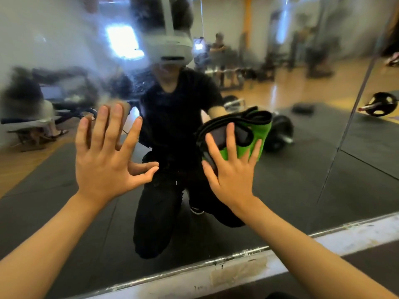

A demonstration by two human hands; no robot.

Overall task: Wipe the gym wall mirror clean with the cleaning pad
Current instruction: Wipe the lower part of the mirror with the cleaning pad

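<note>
The wall mirror (302, 169) fills the view and reflects a kneeling person in black. Its upper left part is smeared and hazy. My left hand (105, 156) lies flat against the glass with the fingers spread. My right hand (233, 169) presses a green cleaning pad with black edging (244, 128) flat onto the mirror, fingers straight and spread over it. The pad sits at mid-height, right of the reflected person.
A metal strip and pale ledge (248, 270) run along the mirror's bottom edge. A vertical seam (349, 117) splits the mirror panels at the right. Reflected are black floor mats, a barbell with plates (377, 104), benches and other people far back.
</note>
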